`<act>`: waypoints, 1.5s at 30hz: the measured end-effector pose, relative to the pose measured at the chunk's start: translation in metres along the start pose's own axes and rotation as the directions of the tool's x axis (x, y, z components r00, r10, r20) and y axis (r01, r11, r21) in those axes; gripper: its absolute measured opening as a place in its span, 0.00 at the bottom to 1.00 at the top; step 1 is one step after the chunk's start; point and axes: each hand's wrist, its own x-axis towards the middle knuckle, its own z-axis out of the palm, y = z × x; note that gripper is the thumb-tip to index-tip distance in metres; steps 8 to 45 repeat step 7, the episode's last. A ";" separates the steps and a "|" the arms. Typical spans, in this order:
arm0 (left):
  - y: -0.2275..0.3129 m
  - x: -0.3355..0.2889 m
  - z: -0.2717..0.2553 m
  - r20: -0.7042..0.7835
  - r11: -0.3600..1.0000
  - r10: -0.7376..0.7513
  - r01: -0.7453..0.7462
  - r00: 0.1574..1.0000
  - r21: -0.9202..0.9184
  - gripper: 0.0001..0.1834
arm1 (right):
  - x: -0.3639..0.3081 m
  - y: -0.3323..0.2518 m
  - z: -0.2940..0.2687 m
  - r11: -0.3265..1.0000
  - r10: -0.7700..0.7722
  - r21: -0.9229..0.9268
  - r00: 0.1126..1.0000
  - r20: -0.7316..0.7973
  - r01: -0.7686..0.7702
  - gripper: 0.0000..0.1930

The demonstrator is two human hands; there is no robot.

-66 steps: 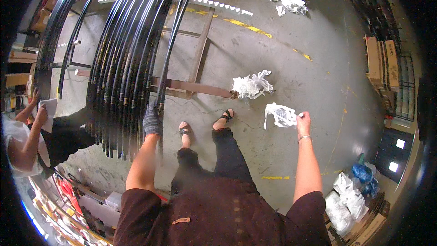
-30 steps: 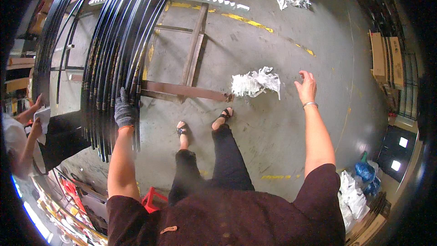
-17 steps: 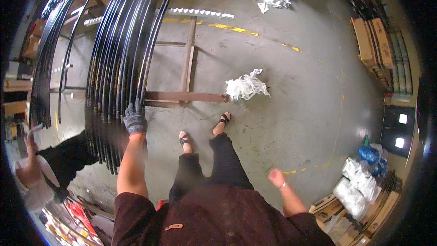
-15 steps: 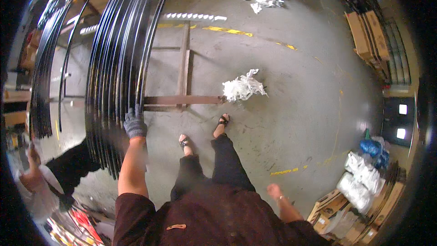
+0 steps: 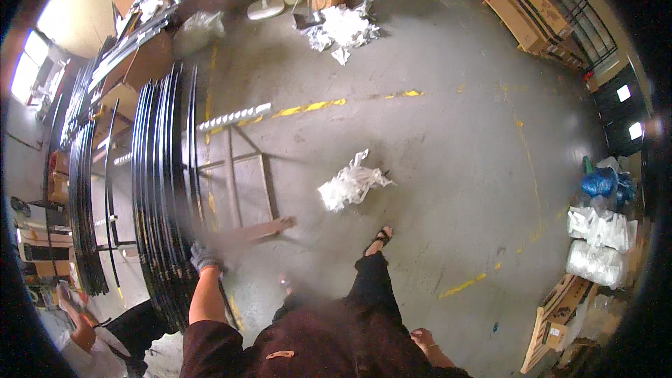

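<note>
My left hand (image 5: 204,257), in a grey glove, is closed around a thin black rod at the right side of a row of long black rods (image 5: 157,189). The fingers are partly blurred. Part of this rod shows beyond the hand, toward my body. The row rests on a brown metal rack (image 5: 255,232), whose bar reaches out to the right of the hand. My bare right hand (image 5: 422,338) hangs low at my right side, fingers curled, with nothing visible in it. It is well apart from the rods.
Crumpled white wrapping (image 5: 353,185) lies on the floor ahead; another white heap (image 5: 343,28) is farther off beside a dustpan (image 5: 308,19). A co-worker's arm (image 5: 80,325) shows at lower left, near more rods (image 5: 84,217). Cardboard boxes (image 5: 535,17) and white bundles (image 5: 598,248) stand at right.
My view has tilted up and shifted. My left hand has gone from lying along the rods to closing around one at the right side. My right hand sits lower in view.
</note>
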 end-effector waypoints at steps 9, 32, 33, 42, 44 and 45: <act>0.177 -0.088 -0.062 0.219 0.969 -0.213 0.234 0.952 -0.074 0.42 | 0.134 0.030 -0.203 0.993 -0.044 0.118 0.934 0.354 0.002 0.06; 0.177 -0.088 -0.062 0.219 0.969 -0.213 0.234 0.952 -0.074 0.42 | 0.134 0.030 -0.203 0.993 -0.044 0.118 0.934 0.354 0.002 0.06; 0.177 -0.088 -0.062 0.219 0.969 -0.213 0.234 0.952 -0.074 0.42 | 0.134 0.030 -0.203 0.993 -0.044 0.118 0.934 0.354 0.002 0.06; 0.177 -0.088 -0.062 0.219 0.969 -0.213 0.234 0.952 -0.074 0.42 | 0.134 0.030 -0.203 0.993 -0.044 0.118 0.934 0.354 0.002 0.06; 0.177 -0.088 -0.062 0.219 0.969 -0.213 0.234 0.952 -0.074 0.42 | 0.134 0.030 -0.203 0.993 -0.044 0.118 0.934 0.354 0.002 0.06; 0.177 -0.088 -0.062 0.219 0.969 -0.213 0.234 0.952 -0.074 0.42 | 0.134 0.030 -0.203 0.993 -0.044 0.118 0.934 0.354 0.002 0.06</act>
